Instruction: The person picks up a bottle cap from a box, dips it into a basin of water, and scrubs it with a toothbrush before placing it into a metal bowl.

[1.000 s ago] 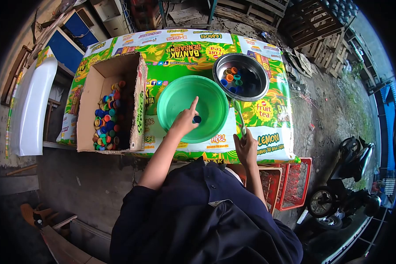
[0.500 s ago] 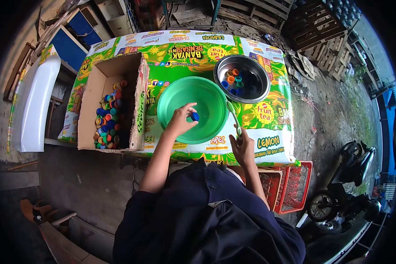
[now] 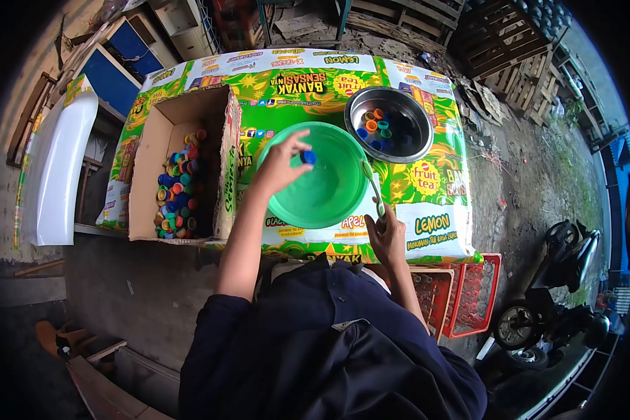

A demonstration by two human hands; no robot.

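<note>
Left hand (image 3: 278, 166): grip pinches a blue cap (image 3: 308, 157) above the green basin (image 3: 329, 203).
Right hand (image 3: 388, 234): grip clenched on a thin tool (image 3: 373, 187) at the basin's edge.
Worktop (image 3: 427, 210): steel bowl (image 3: 418, 129), cardboard box (image 3: 150, 161) of caps.

Bottle cap (image 3: 308, 157), in left hand (image 3: 281, 162): blue. Basin (image 3: 329, 192): plain bright green. Metal bowl (image 3: 413, 133): silver-grey, holding caps (image 3: 372, 127) in orange, blue and teal. Cardboard box (image 3: 150, 154): brown, green print on its side; caps inside (image 3: 176, 189) mixed blue, red, orange, green. Bench cover (image 3: 427, 203): green and yellow drink advertising, white panels. Tool (image 3: 372, 187) in right hand (image 3: 388, 238): possibly pale green. Crate (image 3: 472, 294): red.
</note>
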